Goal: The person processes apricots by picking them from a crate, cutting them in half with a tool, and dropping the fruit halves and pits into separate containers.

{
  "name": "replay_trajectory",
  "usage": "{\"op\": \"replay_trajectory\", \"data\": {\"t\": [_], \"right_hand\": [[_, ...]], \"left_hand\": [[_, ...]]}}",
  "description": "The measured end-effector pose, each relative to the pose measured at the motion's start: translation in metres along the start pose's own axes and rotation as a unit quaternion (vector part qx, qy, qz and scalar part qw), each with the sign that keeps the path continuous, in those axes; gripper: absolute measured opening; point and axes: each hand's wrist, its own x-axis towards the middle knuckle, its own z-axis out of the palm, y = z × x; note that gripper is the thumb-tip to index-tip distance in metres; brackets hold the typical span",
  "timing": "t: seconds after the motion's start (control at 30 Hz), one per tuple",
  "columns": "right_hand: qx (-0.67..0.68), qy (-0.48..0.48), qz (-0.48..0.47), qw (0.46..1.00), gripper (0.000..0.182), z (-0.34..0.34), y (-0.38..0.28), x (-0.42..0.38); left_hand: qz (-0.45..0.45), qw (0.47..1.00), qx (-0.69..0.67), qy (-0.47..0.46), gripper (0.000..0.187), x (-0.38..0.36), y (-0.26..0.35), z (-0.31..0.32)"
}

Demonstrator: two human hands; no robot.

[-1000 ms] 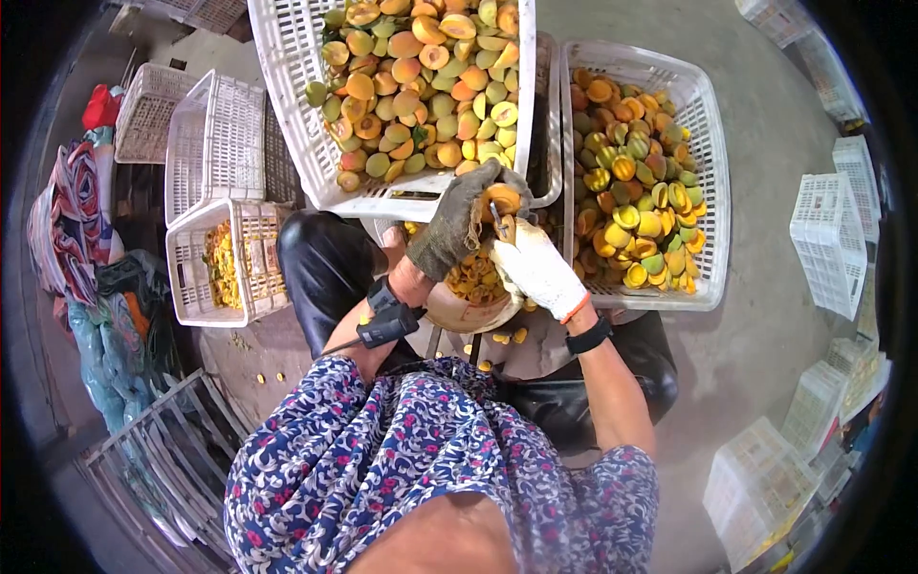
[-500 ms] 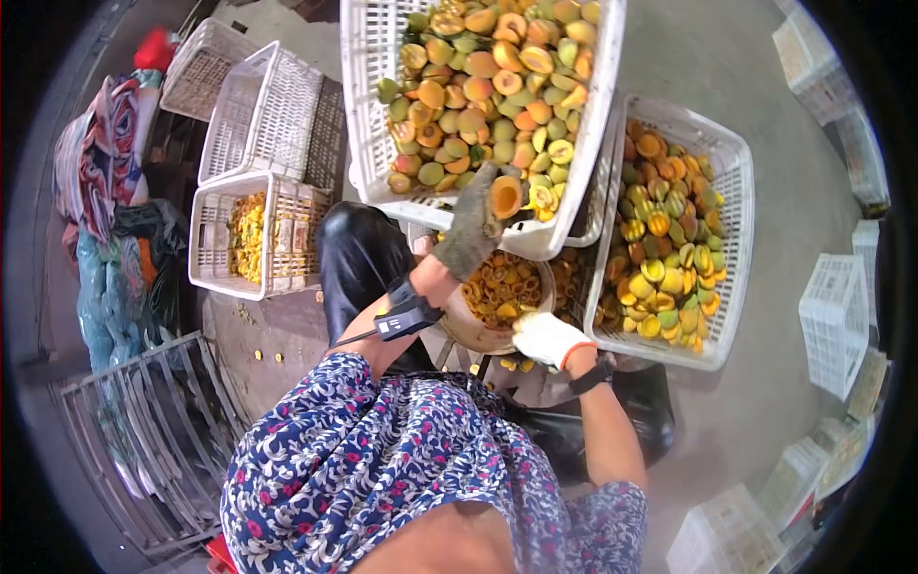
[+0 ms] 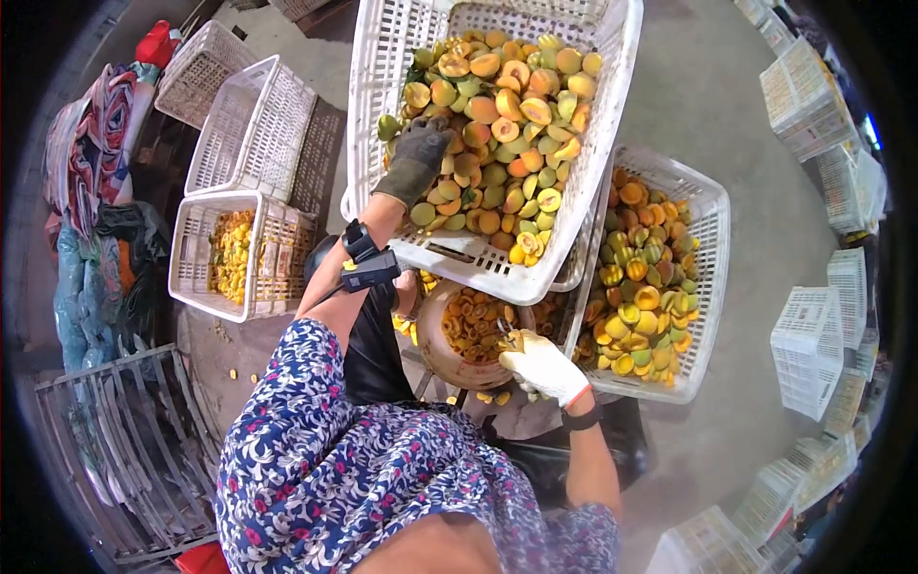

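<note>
My left hand [image 3: 419,158], in a dark grey glove, reaches down onto the halved, peach-like fruit [image 3: 507,143] in the big white crate [image 3: 497,273]. Its fingers rest apart on the pile; the fingertips are partly hidden. In a white glove, my right hand [image 3: 543,369] is closed around a small tool with a metal loop [image 3: 504,327], whose handle is hidden in the palm. That hand is beside the rim of a round tub [image 3: 435,349] holding orange, hollowed fruit pieces [image 3: 473,323].
To the right, a second white crate [image 3: 712,277] holds more fruit halves. A crate with small yellow pieces [image 3: 229,253] stands left, near a white crate [image 3: 273,124]. A metal rack [image 3: 124,440] is at lower left; stacked crates [image 3: 808,344] line the right side.
My left hand has moved up and left from above the tub onto the crate's pile; the fruit half it held is gone from it. My right hand has shifted slightly downward, its metal loop now visible.
</note>
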Motion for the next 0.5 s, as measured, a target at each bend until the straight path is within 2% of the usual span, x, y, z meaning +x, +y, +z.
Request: {"op": "replay_trajectory", "data": {"t": [0.03, 0.07, 0.1, 0.13, 0.17, 0.2, 0.23, 0.27, 0.3, 0.33, 0.4, 0.43, 0.47, 0.5], "right_hand": [[0.185, -0.057, 0.128, 0.973, 0.029, -0.016, -0.019, 0.001], [0.362, -0.11, 0.249, 0.891, 0.028, -0.026, -0.03, 0.002], [0.218, -0.102, 0.179, 0.954, 0.027, -0.018, -0.021, 0.0], [-0.024, 0.033, -0.117, 0.992, 0.028, 0.016, 0.025, -0.003], [-0.11, 0.013, -0.077, 0.991, 0.029, 0.016, 0.026, -0.003], [-0.199, -0.006, -0.038, 0.979, 0.03, 0.01, 0.028, 0.003], [-0.284, -0.003, -0.108, 0.953, 0.026, -0.01, 0.018, 0.012], [0.1, 0.127, 0.089, 0.983, 0.025, -0.03, -0.023, 0.019], [0.05, 0.173, 0.044, 0.983, 0.027, -0.039, -0.029, 0.024], [0.001, 0.217, -0.001, 0.976, 0.028, -0.045, -0.031, 0.029], [-0.004, 0.267, -0.005, 0.964, 0.03, -0.058, -0.048, 0.039], [0.091, 0.275, 0.109, 0.951, 0.028, -0.065, -0.068, 0.043], [0.086, 0.277, 0.112, 0.95, 0.028, -0.066, -0.064, 0.045], [0.051, 0.273, 0.069, 0.958, 0.027, -0.063, -0.056, 0.047]], "left_hand": [[-0.048, 0.998, -0.026, -0.041, 0.029, 0.003, 0.011, -0.011], [-0.096, 0.991, -0.051, -0.083, 0.028, 0.005, 0.021, -0.021], [-0.102, 0.985, -0.118, -0.068, 0.035, 0.003, 0.027, -0.025], [-0.102, 0.985, -0.121, -0.07, 0.035, -0.006, 0.039, -0.037], [-0.116, 0.906, -0.4, -0.073, 0.039, -0.018, 0.056, -0.056], [-0.12, 0.752, -0.645, -0.066, 0.043, -0.026, 0.068, -0.066], [-0.168, 0.626, -0.756, -0.085, 0.044, -0.031, 0.077, -0.063], [-0.213, 0.481, -0.844, -0.105, 0.047, -0.036, 0.085, -0.054], [-0.241, 0.39, -0.879, -0.132, 0.048, -0.039, 0.09, -0.037], [-0.304, 0.39, -0.854, -0.159, 0.054, -0.036, 0.108, -0.056], [-0.281, 0.328, -0.89, -0.147, 0.048, -0.034, 0.137, -0.068], [-0.235, 0.349, -0.885, -0.201, 0.05, -0.041, 0.133, -0.046], [-0.232, 0.345, -0.887, -0.203, 0.05, -0.039, 0.14, -0.049], [-0.238, 0.361, -0.886, -0.167, 0.057, -0.039, 0.15, -0.051]]}}
